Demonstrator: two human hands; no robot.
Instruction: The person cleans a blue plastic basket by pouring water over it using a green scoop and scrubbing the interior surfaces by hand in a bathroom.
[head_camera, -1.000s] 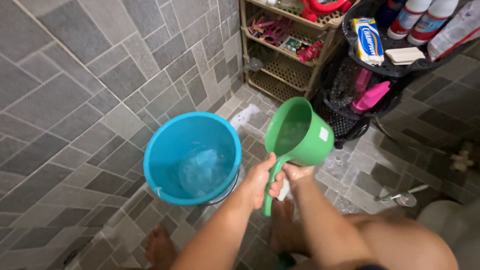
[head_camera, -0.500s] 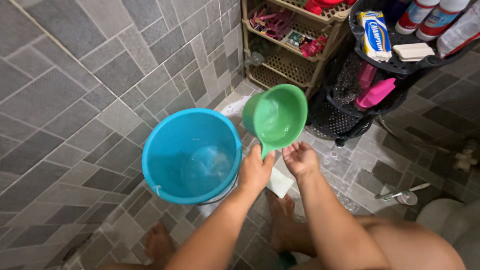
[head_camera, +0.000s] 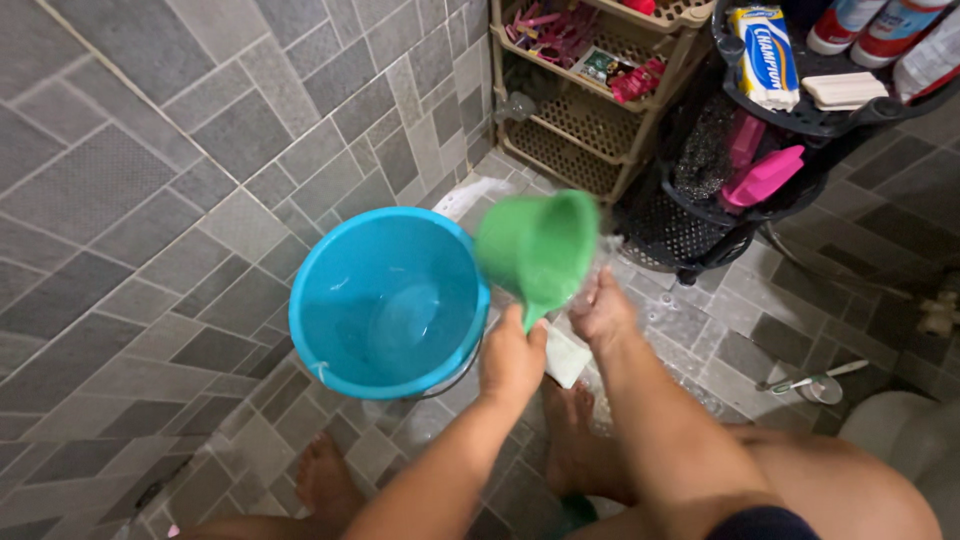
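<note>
Left hand (head_camera: 512, 362) under green dipper (head_camera: 537, 250)

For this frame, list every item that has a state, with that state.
Green dipper: tipped on its side, motion-blurred.
Blue bucket: upright, a little water inside.
Left hand: gripping the dipper's handle.
Right hand: open beside the dipper, wet.
Floor tiles: wet.

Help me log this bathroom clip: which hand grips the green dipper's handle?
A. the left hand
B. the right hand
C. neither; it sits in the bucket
A: the left hand closes round the green dipper handle beside the blue bucket, while the right hand stays open beneath it.
</note>
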